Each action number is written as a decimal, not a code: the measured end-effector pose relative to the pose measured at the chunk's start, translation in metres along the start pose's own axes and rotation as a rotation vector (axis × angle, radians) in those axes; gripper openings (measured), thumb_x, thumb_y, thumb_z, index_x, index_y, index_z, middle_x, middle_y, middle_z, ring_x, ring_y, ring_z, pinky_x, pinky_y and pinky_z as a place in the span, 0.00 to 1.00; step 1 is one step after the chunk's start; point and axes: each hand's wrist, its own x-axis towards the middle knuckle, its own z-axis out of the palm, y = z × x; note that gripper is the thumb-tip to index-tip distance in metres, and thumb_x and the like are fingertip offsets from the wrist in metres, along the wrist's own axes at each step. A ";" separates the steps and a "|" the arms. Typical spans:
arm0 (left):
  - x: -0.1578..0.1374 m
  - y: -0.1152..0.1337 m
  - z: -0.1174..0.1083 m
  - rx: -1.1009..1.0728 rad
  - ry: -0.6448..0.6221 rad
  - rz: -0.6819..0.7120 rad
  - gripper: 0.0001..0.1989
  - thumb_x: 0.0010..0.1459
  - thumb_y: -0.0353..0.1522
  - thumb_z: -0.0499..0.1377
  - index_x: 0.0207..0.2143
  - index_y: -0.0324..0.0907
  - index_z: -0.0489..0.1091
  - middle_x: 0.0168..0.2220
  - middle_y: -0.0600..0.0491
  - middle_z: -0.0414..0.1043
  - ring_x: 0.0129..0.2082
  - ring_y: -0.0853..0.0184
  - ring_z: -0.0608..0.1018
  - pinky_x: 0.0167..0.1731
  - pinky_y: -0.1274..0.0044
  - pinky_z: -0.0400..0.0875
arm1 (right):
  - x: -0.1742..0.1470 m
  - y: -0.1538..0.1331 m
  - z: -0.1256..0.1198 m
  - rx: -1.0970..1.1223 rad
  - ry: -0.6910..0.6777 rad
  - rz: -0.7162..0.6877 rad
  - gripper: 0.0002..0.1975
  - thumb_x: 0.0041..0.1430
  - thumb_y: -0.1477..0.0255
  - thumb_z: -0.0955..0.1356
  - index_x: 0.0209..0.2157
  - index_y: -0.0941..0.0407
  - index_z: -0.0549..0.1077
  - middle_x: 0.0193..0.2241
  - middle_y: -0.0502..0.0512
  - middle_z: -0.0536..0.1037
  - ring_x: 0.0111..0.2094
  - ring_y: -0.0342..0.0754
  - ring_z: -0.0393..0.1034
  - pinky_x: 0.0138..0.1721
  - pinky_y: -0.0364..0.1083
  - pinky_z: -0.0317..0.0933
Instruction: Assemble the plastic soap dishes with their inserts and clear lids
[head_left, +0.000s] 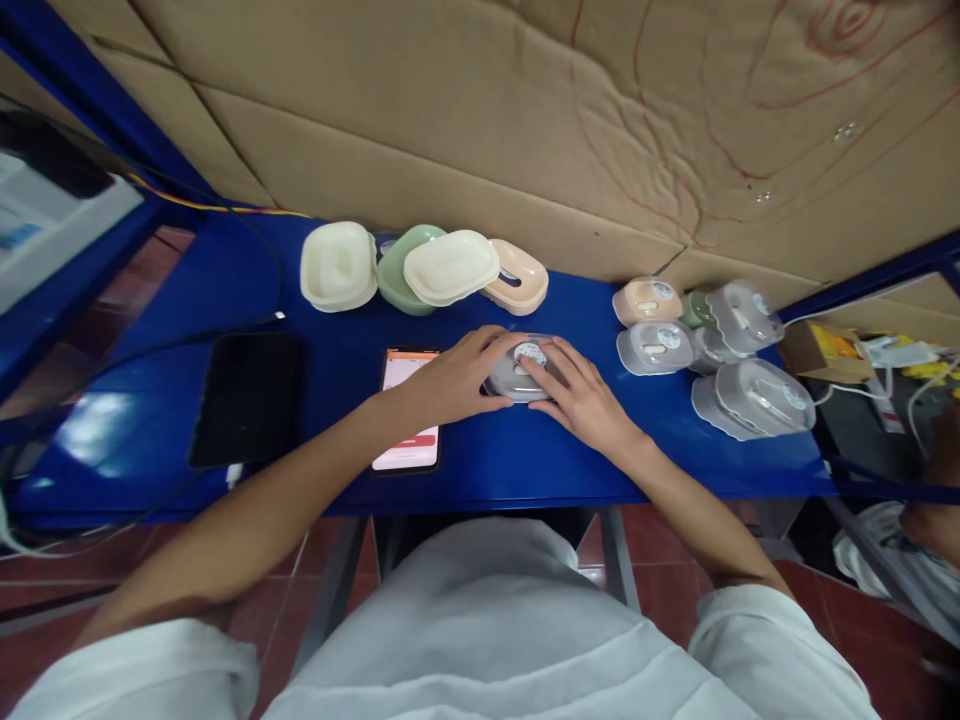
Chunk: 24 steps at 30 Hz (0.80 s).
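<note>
A grey lidded container [517, 372] with a round white label on its top lies on the blue table [525, 460], near the middle of the front half. Both of the person's hands rest on it. The left hand [457, 378] comes in from the left, its fingers spread over the lid's left and far side, lightly curled but not closed around the piece. The right hand [581, 395] comes in from the right, palm down, with its fingertips laid flat on the lid beside the label. Neither hand lifts the container; it sits on the tabletop between and under them.

Just left of the left hand lies a phone [409, 420] with a lit screen, partly covered by the wrist. Further left lies a dark tablet [246, 398]. At the far edge stands a group of open shells [420, 268] in cream, green and peach, overlapping one another. To the right sits a cluster of closed containers [705, 340], grey, peach and green, with white labels. Brown cardboard [480, 120] forms the wall behind the table.
</note>
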 end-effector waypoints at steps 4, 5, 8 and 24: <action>-0.002 0.020 -0.001 -0.096 -0.025 0.024 0.45 0.65 0.36 0.68 0.77 0.52 0.48 0.78 0.41 0.47 0.77 0.49 0.60 0.72 0.56 0.65 | -0.020 0.040 -0.025 0.006 0.099 -0.006 0.39 0.73 0.67 0.70 0.78 0.42 0.53 0.75 0.62 0.62 0.77 0.65 0.52 0.73 0.70 0.59; -0.003 0.023 -0.002 -0.090 -0.014 0.031 0.44 0.67 0.37 0.67 0.77 0.53 0.48 0.79 0.41 0.44 0.77 0.49 0.60 0.72 0.56 0.65 | -0.026 0.059 -0.033 0.003 0.139 0.028 0.38 0.73 0.66 0.71 0.78 0.42 0.54 0.75 0.61 0.62 0.78 0.66 0.51 0.73 0.71 0.57; -0.001 0.023 -0.005 0.034 0.077 0.046 0.36 0.71 0.36 0.62 0.76 0.50 0.52 0.78 0.40 0.47 0.76 0.48 0.61 0.72 0.53 0.64 | -0.041 0.129 -0.051 -0.033 0.247 0.200 0.36 0.72 0.59 0.72 0.76 0.45 0.60 0.75 0.62 0.62 0.77 0.67 0.52 0.74 0.74 0.52; 0.008 -0.014 -0.029 0.638 0.227 -0.393 0.25 0.72 0.29 0.52 0.69 0.35 0.64 0.69 0.33 0.68 0.70 0.40 0.69 0.66 0.48 0.66 | 0.048 0.094 -0.008 0.043 0.142 0.141 0.27 0.77 0.63 0.62 0.73 0.51 0.65 0.74 0.60 0.65 0.75 0.60 0.57 0.74 0.68 0.51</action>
